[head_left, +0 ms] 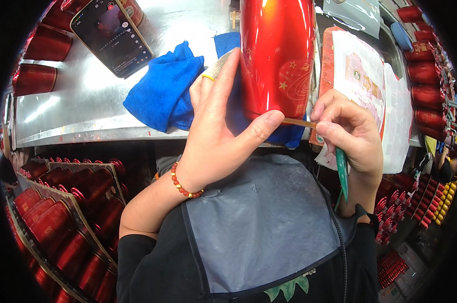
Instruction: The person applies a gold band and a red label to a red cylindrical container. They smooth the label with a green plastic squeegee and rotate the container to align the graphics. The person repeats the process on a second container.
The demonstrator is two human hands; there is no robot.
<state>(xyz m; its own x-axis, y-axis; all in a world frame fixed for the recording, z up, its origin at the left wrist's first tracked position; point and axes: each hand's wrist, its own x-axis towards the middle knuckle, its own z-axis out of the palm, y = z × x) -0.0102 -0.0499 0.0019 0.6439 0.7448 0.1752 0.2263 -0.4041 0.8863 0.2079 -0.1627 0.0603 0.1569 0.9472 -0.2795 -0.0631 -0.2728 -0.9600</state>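
Note:
A glossy red metal cylinder, printed with small gold stars and a ringed planet, lies on the bench with its end toward me. My left hand steadies it, the index finger along its left side and the thumb pressed at its near end. A fingertip sheath with a yellow band covers one left finger. Between thumb and fingers, my right hand pinches a thin brown strip that runs to the cylinder's near edge by my left thumb. A pointed green tool hangs down from the same right hand. Blue cloth lies beneath the cylinder.
A crumpled blue cloth lies left of my left hand on the metal bench. Beyond it a phone leans on a can. Printed sheets lie at right. Racks of red cylinders flank me.

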